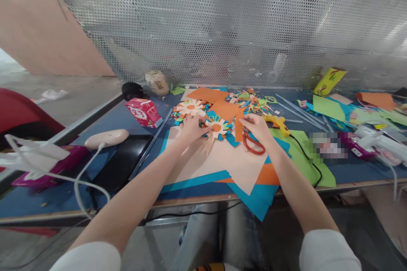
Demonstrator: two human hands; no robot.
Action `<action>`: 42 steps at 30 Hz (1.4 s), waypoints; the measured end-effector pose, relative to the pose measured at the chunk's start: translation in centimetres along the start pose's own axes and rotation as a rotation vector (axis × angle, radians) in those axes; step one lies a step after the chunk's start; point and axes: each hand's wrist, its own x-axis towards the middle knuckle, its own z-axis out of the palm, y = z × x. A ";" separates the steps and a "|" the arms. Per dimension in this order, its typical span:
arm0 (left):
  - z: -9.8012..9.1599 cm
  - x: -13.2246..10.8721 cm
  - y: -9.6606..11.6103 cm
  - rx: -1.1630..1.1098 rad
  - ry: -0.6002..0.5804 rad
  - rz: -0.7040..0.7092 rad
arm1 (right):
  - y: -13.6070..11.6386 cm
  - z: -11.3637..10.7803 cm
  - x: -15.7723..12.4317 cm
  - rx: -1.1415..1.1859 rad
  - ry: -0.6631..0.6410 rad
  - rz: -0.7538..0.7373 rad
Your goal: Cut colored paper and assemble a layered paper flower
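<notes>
A layered paper flower point(216, 128) with an orange centre and cream, blue and green petals is pinched at its left edge by my left hand point(192, 129). Two cream paper tails hang below it. My right hand point(257, 127) holds an orange paper strip point(238, 125) upright between thumb and fingers. Just under that hand lie the red handles of scissors point(254, 144); their blades are hidden. Behind my left hand lies another paper flower point(190, 106). Cream sheets point(203, 163) and blue sheets point(257, 201) are spread beneath both hands.
A yellow glue gun point(277, 123) with a black cord rests right of my right hand on green paper point(300, 152). Paper scraps point(251, 100) are heaped behind. Left are a pink box point(144, 112), a black phone point(124, 163) and white cables. A perforated metal panel point(222, 25) stands behind.
</notes>
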 end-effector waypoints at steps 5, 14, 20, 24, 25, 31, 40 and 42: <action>0.2 0.5 -0.5 -0.199 -0.035 0.046 | 0.3 0.0 0.1 -0.001 0.013 0.058; 0.2 0.4 0.2 -0.700 0.062 0.045 | -0.4 0.2 -0.3 0.324 -0.044 0.218; -0.3 -0.5 1.6 -1.157 -0.134 -0.303 | -0.6 0.8 -0.8 0.472 -0.076 0.312; -0.8 -0.8 2.3 -1.354 -0.331 -0.375 | -0.6 1.2 -0.8 0.554 -0.133 0.313; -1.0 -0.9 2.4 -1.399 -0.342 -0.380 | -0.7 1.2 -0.8 0.562 -0.128 0.280; -1.6 -1.0 3.4 -1.637 -0.148 -0.336 | -1.3 0.4 -0.6 0.565 -0.031 0.076; -0.9 -1.6 3.4 -1.618 -0.261 -0.291 | -2.1 1.3 -1.6 0.617 -0.109 0.080; -1.1 -1.7 3.4 -1.594 -0.288 -0.285 | -2.3 1.0 -1.6 0.602 -0.093 0.086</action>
